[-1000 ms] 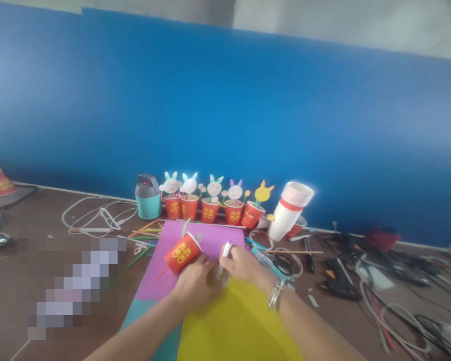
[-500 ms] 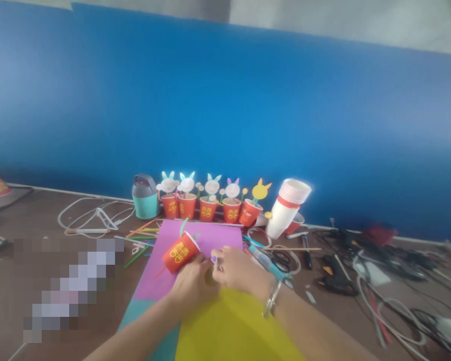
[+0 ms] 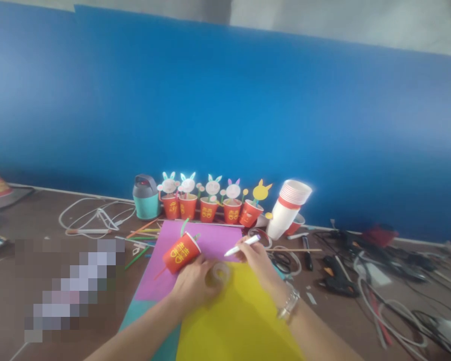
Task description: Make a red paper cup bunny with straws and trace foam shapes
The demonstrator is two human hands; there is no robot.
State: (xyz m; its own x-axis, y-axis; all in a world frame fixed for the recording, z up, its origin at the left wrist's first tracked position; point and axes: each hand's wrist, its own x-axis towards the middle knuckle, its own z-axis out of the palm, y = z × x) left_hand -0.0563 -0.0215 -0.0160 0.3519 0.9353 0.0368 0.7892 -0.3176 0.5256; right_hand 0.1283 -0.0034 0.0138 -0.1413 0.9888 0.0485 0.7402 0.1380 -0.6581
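My left hand (image 3: 196, 282) rests on the yellow sheet (image 3: 236, 316), its fingers closed against a translucent ring (image 3: 221, 273) that looks like a roll of tape. A white marker (image 3: 242, 246) with a purple end is gripped in my right hand (image 3: 256, 258). The marker lies slanted, its tip to the left, above the ring and apart from it. Just beyond my left hand, a red paper cup (image 3: 182, 253) with yellow characters lies on its side on the purple sheet (image 3: 156, 281). Green strips stick out of its mouth.
Several red cups (image 3: 208, 209) with paper animal heads stand along the blue wall. A teal canister (image 3: 146, 200) is left of them, stacked white cups (image 3: 285, 213) right. Scissors (image 3: 281, 261), a black glue gun (image 3: 338, 277) and tangled cables (image 3: 394, 313) lie at right.
My right hand has moved up and to the right, away from the ring, and the marker has tipped from upright to slanted. My left hand stays nearly in place.
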